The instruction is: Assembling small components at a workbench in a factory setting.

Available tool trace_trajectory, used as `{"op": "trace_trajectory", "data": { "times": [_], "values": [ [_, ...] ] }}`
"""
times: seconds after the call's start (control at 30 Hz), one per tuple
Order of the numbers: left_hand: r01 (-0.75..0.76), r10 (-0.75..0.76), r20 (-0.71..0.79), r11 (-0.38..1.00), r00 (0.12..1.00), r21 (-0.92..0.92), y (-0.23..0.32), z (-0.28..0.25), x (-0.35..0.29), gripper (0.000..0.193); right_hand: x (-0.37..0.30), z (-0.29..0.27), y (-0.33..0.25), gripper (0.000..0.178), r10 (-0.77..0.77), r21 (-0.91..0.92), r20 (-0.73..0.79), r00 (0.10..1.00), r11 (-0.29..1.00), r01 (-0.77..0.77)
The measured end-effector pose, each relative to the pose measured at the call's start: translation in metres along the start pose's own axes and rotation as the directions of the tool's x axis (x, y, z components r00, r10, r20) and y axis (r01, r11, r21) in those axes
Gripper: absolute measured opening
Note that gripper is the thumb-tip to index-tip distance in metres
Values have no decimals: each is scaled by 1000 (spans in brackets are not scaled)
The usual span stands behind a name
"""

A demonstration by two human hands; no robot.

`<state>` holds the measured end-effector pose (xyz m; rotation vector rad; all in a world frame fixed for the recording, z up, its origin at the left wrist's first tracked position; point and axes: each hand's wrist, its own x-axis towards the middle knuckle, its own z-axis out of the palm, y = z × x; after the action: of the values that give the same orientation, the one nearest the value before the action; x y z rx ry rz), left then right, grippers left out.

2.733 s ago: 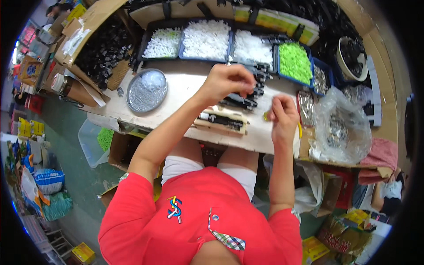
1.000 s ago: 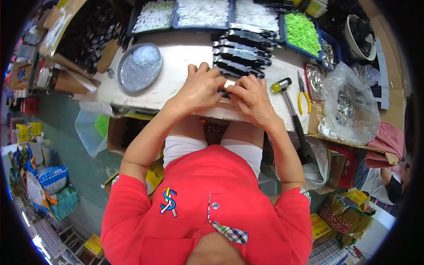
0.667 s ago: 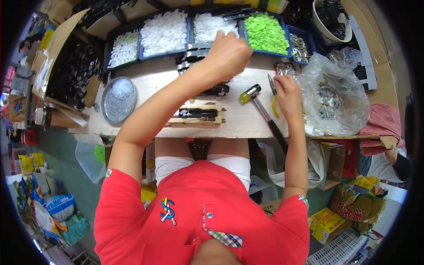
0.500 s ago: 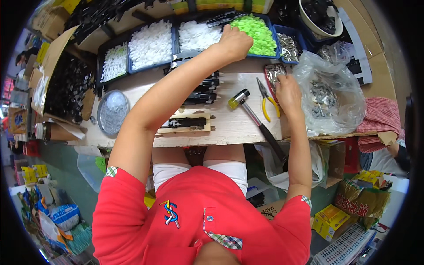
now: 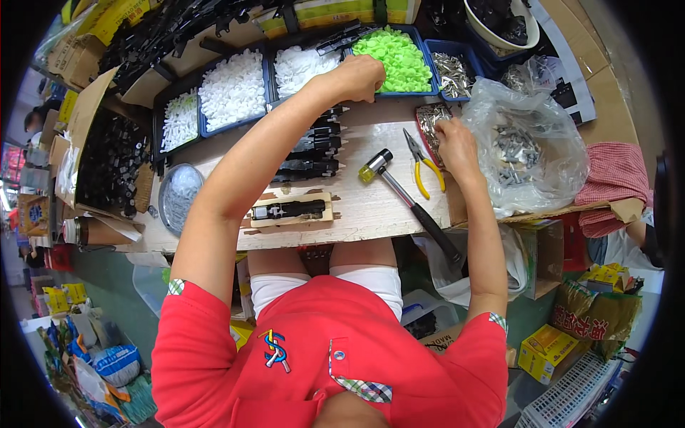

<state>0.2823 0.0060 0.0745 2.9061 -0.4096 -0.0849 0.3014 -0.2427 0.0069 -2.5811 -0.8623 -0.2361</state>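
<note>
My left hand (image 5: 362, 77) is closed at the near left edge of the blue tray of bright green plastic pieces (image 5: 394, 57). Its fingertips are partly hidden, so what they hold cannot be made out. At the right, my right hand (image 5: 457, 145) dips curled fingers into a small red tray (image 5: 421, 127) of thin metal pins (image 5: 433, 114); whatever lies between those fingertips is hidden. Near the table's front edge, a black plastic assembly (image 5: 289, 209) rests in a wooden holder (image 5: 327, 214). Several similar black assemblies (image 5: 314, 146) lie in a stack beneath my left forearm.
Between the holder and my right hand lie a hammer (image 5: 407, 192) and yellow-handled pliers (image 5: 425, 167). Trays of white pieces (image 5: 232, 85) line the back. A plastic bag of metal parts (image 5: 517, 146) is at right; a round clear container (image 5: 180, 192) and box of black parts (image 5: 114, 160) are at left.
My left hand has drawn slightly nearer, from over the green pieces to the tray's near left edge. My right hand stays at the red tray. The whole view has shifted a little.
</note>
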Motion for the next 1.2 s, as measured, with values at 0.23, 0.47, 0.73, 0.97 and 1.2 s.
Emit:
{"op": "trace_trajectory", "data": {
  "times": [0.23,0.47,0.73,0.97,1.2],
  "values": [
    [50,-39,101,993,994,-106,-2,-8,-1,23,-5,-8,-3,8,-17,94,-36,999,995,20],
    [-43,27,-94,984,995,-174,-10,1,-3,18,-7,-11,-8,8,-12,112,-74,997,993,20],
    [-112,-365,-259,377,894,-919,18,-27,-61,18,-15,-21,-19,7,70,336,-150,986,942,-16],
    [-68,-355,-4,-168,935,-983,71,32,-180,18,-48,-47,-122,6,-118,893,19,993,449,36],
    [-98,-368,20,-297,930,-950,90,52,-243,23,-71,-29,-178,2,-350,913,55,935,398,95]
  ]
}}
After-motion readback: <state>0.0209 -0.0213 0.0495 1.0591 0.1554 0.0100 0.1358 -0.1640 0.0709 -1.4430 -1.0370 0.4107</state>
